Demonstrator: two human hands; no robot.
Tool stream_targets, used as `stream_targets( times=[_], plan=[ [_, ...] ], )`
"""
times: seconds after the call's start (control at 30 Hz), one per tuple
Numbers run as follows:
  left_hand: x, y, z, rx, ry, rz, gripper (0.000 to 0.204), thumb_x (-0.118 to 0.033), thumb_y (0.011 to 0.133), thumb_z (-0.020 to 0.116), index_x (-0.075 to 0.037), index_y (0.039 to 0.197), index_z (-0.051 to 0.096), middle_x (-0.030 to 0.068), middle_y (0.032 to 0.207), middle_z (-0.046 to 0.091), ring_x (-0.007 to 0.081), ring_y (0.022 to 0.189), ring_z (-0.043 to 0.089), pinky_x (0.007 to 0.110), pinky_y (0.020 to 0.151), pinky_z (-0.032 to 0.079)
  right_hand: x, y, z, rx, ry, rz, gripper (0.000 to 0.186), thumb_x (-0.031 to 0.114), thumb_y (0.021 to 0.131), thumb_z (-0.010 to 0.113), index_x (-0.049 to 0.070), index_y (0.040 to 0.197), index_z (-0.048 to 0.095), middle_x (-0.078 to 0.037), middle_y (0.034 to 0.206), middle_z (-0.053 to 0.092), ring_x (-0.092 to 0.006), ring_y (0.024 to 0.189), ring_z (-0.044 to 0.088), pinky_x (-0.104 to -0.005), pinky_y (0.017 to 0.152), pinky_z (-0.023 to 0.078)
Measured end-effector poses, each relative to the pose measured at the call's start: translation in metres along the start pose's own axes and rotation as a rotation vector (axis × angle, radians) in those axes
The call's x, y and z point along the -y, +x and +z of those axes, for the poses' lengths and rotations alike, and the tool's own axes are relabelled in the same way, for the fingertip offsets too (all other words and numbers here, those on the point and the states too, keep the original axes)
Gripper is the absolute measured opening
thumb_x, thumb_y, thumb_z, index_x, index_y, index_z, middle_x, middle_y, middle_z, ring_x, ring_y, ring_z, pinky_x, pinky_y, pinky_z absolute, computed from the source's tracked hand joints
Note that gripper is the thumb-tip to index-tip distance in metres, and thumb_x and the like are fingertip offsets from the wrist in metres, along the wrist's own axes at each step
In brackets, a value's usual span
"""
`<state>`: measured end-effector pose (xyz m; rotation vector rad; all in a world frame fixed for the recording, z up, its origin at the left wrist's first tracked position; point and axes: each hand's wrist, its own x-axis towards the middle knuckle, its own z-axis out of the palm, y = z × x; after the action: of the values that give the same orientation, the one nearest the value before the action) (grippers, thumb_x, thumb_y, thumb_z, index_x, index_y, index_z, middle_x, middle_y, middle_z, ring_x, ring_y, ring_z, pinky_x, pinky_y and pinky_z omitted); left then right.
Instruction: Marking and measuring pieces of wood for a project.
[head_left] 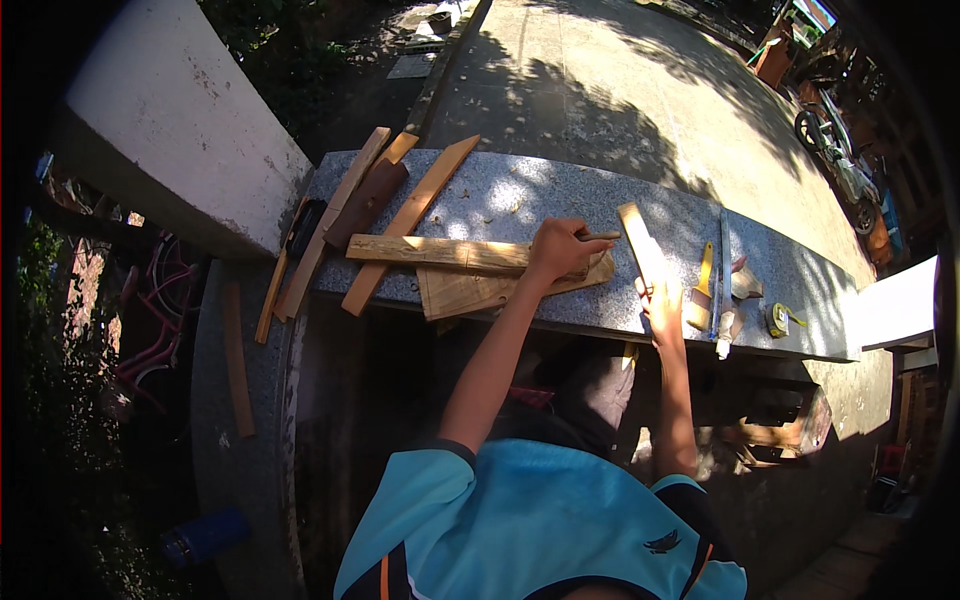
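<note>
My left hand (558, 248) is closed around a pencil (600, 237) and rests on a flat wooden plank (440, 251) that lies across a wider board (480, 291) on the grey stone slab (560, 190). My right hand (662, 300) grips a narrow light wood strip (636, 240), holding it tilted above the slab just right of the board. The pencil tip points toward that strip.
Several long wood strips (405, 222) and a brown block (365, 202) lie at the slab's left end. A hand saw (722, 270), a yellow-handled tool (703, 285) and a tape measure (777, 319) lie at the right. A white wall (170, 110) stands left; bicycles (835, 150) far right.
</note>
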<state>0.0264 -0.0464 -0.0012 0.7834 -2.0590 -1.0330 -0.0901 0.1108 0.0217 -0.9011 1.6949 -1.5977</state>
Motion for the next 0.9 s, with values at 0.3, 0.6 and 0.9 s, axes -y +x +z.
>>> stream_targets(
  times=[0.3, 0.6, 0.9],
  plan=[
    [0.008, -0.001, 0.003, -0.058, -0.045, -0.015, 0.032, -0.028, 0.060, 0.077, 0.000, 0.060, 0.060, 0.0092, 0.053, 0.055, 0.0132, 0.046, 0.049, 0.028, 0.047, 0.039, -0.003, 0.008, -0.012, -0.126, 0.032, -0.056, 0.026, 0.030, 0.093, 0.035, 0.011, 0.109, 0.039, 0.000, 0.064, 0.047, -0.0034, 0.041, 0.033, -0.0170, 0.035, 0.026],
    [0.010, -0.003, 0.004, -0.029, 0.071, 0.098, 0.034, -0.030, 0.059, 0.076, -0.001, 0.063, 0.059, 0.0099, 0.066, 0.055, 0.0248, 0.061, 0.055, 0.033, 0.056, 0.044, -0.011, 0.001, -0.005, -0.337, 0.137, 0.119, 0.035, 0.026, 0.093, 0.034, 0.009, 0.122, 0.047, 0.000, 0.061, 0.049, -0.0030, 0.038, 0.033, -0.0161, 0.034, 0.026],
    [0.003, -0.003, 0.000, -0.034, 0.103, 0.105, 0.032, -0.024, 0.061, 0.076, -0.002, 0.058, 0.054, 0.0091, 0.062, 0.052, 0.0236, 0.056, 0.053, 0.035, 0.051, 0.041, -0.008, 0.001, -0.008, -0.132, 0.057, 0.007, 0.037, 0.023, 0.092, 0.038, 0.006, 0.124, 0.045, 0.000, 0.064, 0.047, -0.0034, 0.046, 0.037, -0.0169, 0.041, 0.029]
  ],
)
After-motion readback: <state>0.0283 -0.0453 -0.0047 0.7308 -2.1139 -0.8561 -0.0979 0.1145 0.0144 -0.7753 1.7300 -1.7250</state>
